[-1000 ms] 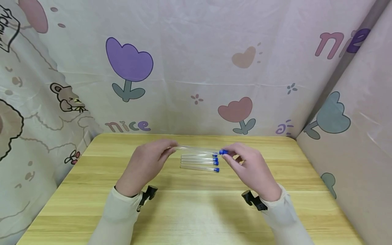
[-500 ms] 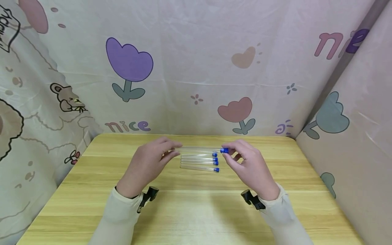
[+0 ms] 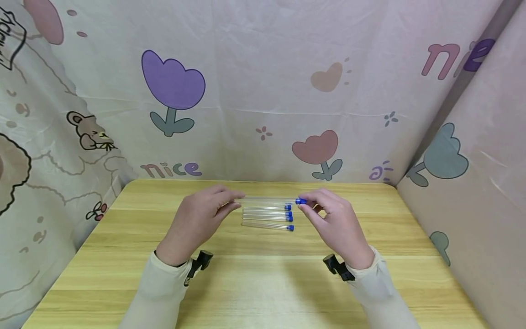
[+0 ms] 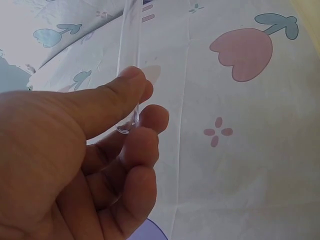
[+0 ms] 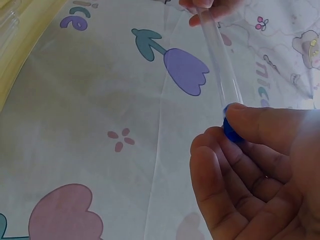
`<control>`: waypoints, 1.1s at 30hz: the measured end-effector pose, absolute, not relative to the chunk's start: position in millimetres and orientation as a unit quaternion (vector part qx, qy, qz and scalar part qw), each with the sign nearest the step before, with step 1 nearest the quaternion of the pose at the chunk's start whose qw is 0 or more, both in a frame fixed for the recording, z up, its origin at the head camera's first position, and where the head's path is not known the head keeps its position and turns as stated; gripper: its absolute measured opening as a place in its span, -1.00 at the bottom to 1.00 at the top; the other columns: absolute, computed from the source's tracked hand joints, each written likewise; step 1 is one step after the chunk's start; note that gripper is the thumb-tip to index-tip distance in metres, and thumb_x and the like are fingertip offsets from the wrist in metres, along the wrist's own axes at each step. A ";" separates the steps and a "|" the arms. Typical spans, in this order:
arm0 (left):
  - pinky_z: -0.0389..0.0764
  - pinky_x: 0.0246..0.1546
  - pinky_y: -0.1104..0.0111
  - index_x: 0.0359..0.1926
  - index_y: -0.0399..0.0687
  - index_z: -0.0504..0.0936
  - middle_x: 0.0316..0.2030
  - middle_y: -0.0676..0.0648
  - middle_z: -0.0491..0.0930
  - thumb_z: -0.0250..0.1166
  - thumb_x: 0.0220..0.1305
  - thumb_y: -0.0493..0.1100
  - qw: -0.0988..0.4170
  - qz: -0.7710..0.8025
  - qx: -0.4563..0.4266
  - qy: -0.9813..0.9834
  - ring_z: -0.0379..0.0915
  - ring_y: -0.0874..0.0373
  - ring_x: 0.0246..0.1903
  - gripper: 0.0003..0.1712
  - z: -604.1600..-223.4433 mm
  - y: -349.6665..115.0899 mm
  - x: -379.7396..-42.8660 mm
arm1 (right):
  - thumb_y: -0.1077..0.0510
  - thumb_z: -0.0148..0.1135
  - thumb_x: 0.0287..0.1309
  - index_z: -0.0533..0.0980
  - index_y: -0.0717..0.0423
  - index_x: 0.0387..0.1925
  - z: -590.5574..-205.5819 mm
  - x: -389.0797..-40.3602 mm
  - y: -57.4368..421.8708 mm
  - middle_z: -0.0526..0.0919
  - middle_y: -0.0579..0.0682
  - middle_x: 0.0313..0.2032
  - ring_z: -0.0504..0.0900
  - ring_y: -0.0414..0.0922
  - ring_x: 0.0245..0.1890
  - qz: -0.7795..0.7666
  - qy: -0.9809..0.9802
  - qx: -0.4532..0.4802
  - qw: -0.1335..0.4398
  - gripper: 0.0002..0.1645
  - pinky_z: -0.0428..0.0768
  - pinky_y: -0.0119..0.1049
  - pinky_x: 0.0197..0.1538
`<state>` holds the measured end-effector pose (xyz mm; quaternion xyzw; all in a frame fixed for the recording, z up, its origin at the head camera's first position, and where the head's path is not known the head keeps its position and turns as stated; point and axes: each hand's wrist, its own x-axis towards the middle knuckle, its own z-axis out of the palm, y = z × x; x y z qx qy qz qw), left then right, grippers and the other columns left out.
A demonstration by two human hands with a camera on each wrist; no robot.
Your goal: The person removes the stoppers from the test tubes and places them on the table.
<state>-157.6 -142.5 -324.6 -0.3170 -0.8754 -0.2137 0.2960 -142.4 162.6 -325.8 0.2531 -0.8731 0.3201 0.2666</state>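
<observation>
A clear test tube [image 3: 269,200] with a blue cap [image 3: 302,201] is held nearly level above the table by both hands. My left hand [image 3: 205,219] pinches the rounded bottom end between thumb and fingers. In the left wrist view, that tube end [image 4: 131,55] shows between the thumb and fingers. At the other end my right hand [image 3: 334,224] pinches the cap. The right wrist view shows the blue cap [image 5: 232,125] partly covered by the thumb, on the tube's mouth. Just nearer than the held tube, several blue-capped test tubes [image 3: 267,225] lie side by side, caps to the right.
The tubes lie on a wooden table [image 3: 263,283] with light grain. A printed cloth [image 3: 255,68] hangs behind it and along both sides. Each sleeve cuff carries a small black camera mount, one at the left wrist [image 3: 199,265] and one at the right wrist [image 3: 339,267].
The held tube has come from a slight tilt, cap end lower, to nearly level. My left fingers have shifted a little to the right. The tubes on the table have stayed put.
</observation>
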 end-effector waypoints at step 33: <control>0.54 -0.52 0.43 -0.16 0.03 0.73 -0.29 0.11 0.77 0.56 0.17 -0.18 0.289 -0.216 -0.301 -0.883 0.56 0.32 -0.52 -0.78 -321.6 -142.6 -157.1 | 0.24 0.43 0.28 0.70 0.02 -0.13 -326.6 -142.3 164.8 0.58 -0.21 -0.36 0.44 -0.29 -0.43 0.307 -0.883 0.247 0.254 -0.85 0.49 -0.41 -0.40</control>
